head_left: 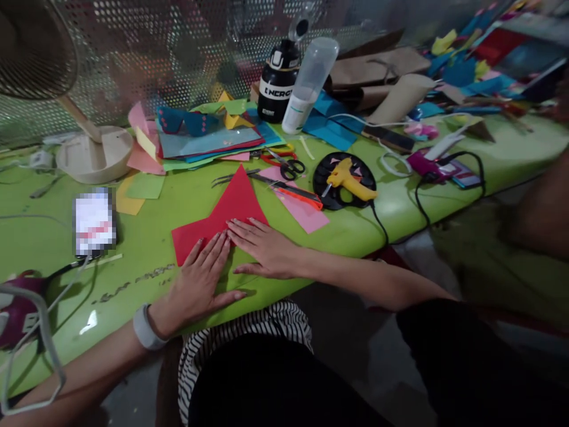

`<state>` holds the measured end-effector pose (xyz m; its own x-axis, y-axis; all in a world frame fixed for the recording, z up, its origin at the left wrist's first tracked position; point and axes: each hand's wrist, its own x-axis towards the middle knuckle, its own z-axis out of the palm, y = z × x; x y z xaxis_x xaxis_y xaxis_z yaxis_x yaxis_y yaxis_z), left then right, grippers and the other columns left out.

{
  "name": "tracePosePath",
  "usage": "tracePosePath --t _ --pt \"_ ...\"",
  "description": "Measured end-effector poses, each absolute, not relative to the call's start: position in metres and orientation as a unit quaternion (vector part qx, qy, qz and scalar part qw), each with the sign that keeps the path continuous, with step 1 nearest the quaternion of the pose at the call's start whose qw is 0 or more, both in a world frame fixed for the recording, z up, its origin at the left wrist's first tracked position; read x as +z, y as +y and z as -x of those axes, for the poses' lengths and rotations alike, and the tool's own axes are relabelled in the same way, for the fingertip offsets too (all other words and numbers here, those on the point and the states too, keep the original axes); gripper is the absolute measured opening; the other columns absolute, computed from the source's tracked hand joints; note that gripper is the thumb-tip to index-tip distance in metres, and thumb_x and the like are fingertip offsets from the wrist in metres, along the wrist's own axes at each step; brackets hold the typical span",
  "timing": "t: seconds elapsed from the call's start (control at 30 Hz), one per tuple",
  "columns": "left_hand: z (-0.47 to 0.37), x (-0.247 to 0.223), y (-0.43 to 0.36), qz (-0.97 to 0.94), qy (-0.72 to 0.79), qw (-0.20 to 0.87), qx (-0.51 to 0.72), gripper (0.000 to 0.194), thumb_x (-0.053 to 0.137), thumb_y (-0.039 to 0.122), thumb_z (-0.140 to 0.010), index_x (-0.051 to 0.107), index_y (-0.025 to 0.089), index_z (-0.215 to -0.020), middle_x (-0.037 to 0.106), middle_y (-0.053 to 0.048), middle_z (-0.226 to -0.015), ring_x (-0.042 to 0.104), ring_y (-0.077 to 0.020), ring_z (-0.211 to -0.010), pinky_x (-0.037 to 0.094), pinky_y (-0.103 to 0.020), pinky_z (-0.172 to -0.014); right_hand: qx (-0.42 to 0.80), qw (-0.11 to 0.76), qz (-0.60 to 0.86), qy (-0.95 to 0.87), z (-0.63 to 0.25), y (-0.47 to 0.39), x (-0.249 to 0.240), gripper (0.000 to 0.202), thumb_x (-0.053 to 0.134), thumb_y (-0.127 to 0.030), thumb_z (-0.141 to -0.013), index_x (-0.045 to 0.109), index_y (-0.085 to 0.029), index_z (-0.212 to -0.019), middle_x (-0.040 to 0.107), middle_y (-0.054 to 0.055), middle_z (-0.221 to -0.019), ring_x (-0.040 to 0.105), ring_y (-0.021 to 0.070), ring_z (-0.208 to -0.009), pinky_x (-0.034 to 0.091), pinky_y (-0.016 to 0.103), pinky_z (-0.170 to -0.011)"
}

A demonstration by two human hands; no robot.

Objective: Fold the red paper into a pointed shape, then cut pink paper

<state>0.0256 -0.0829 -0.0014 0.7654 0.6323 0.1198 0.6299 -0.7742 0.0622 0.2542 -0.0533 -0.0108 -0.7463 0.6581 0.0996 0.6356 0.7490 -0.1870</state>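
A folded red paper (222,213) lies on the green table (146,249), one corner pointing away from me and another to the left. My left hand (202,281) rests flat on its lower part, fingers stretched out and thumb apart. My right hand (264,246) lies on the paper's lower right part, also with fingers extended. The fingertips of both hands nearly meet at the paper's near edge. Neither hand grips anything.
Behind the paper are black scissors (291,168), a pink strip (306,213) and a yellow glue gun (349,178) on a black round tray. Colored sheets (204,142), two bottles, a fan and a phone (94,220) stand or lie around. Another person's arm (537,207) shows at right.
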Motion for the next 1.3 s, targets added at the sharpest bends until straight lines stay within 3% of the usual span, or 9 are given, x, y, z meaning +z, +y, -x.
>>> tracePosePath --t 0.43,0.6,0.7,0.8,0.97,1.13,1.3 --pt "-0.025 0.002 -0.082 -0.94 0.34 -0.007 0.039 0.098 0.034 0.074 -0.089 -0.003 0.012 -0.155 0.018 -0.018 -0.16 0.019 -0.0296 -0.148 0.012 -0.048 -0.121 0.065 0.066 0.346 -0.934 -0.254 -0.053 -0.009 0.088 0.023 -0.071 -0.092 0.027 -0.006 -0.151 0.022 0.018 -0.159 0.015 0.026 -0.149 0.012 0.047 -0.122" --pt "-0.026 0.001 -0.084 -0.931 0.36 -0.008 0.062 0.094 0.038 0.072 -0.089 -0.002 0.02 -0.156 0.019 -0.013 -0.161 0.017 -0.0309 -0.148 0.005 -0.051 -0.121 0.057 0.067 0.357 -0.93 -0.254 -0.055 -0.01 0.085 0.022 -0.07 -0.094 0.03 -0.007 -0.15 0.025 0.018 -0.157 0.016 0.027 -0.149 0.009 0.052 -0.121" --pt "-0.022 0.005 -0.08 -0.925 0.375 0.006 0.062 0.086 0.037 0.069 -0.091 0.005 0.024 -0.156 0.017 -0.009 -0.162 0.015 -0.03 -0.149 0.009 -0.05 -0.121 0.054 0.073 0.359 -0.929 -0.254 -0.056 -0.012 0.085 0.022 -0.069 -0.094 0.032 -0.006 -0.149 0.025 0.019 -0.157 0.016 0.0276 -0.149 0.009 0.054 -0.12" --pt "-0.014 0.013 -0.071 -0.909 0.414 0.024 0.045 0.078 0.03 0.066 -0.095 0.01 0.021 -0.156 0.016 -0.009 -0.162 0.012 -0.0272 -0.15 0.014 -0.047 -0.121 0.055 0.08 0.355 -0.93 -0.254 -0.056 -0.014 0.085 0.022 -0.069 -0.094 0.031 -0.005 -0.149 0.025 0.019 -0.157 0.017 0.0286 -0.149 0.01 0.054 -0.12" --pt "-0.013 0.028 -0.043 -0.892 0.446 0.068 0.002 0.082 0.019 0.07 -0.094 0.015 0.017 -0.156 0.014 -0.009 -0.162 0.01 -0.0274 -0.15 0.016 -0.048 -0.121 0.067 0.079 0.359 -0.928 -0.253 -0.055 -0.011 0.087 0.026 -0.071 -0.092 0.029 -0.007 -0.151 0.025 0.018 -0.157 0.017 0.0277 -0.149 0.011 0.053 -0.12" --pt "-0.04 0.032 -0.006 -0.912 0.4 0.089 -0.018 0.079 0.017 0.068 -0.095 0.014 0.019 -0.156 0.018 -0.005 -0.162 0.01 -0.0257 -0.15 0.012 -0.046 -0.122 0.072 0.06 0.365 -0.926 -0.253 -0.054 -0.005 0.086 0.03 -0.072 -0.091 0.038 -0.007 -0.147 0.03 0.019 -0.155 0.021 0.0279 -0.148 0.011 0.051 -0.12" --pt "-0.046 0.023 -0.009 -0.916 0.392 0.082 -0.022 0.078 0.02 0.069 -0.095 0.017 0.019 -0.155 0.021 -0.007 -0.16 0.018 -0.0247 -0.149 0.012 -0.046 -0.121 0.075 0.053 0.332 -0.939 -0.258 -0.055 -0.003 0.085 0.031 -0.072 -0.091 0.042 -0.007 -0.145 0.032 0.018 -0.154 0.022 0.0274 -0.147 0.011 0.05 -0.12"
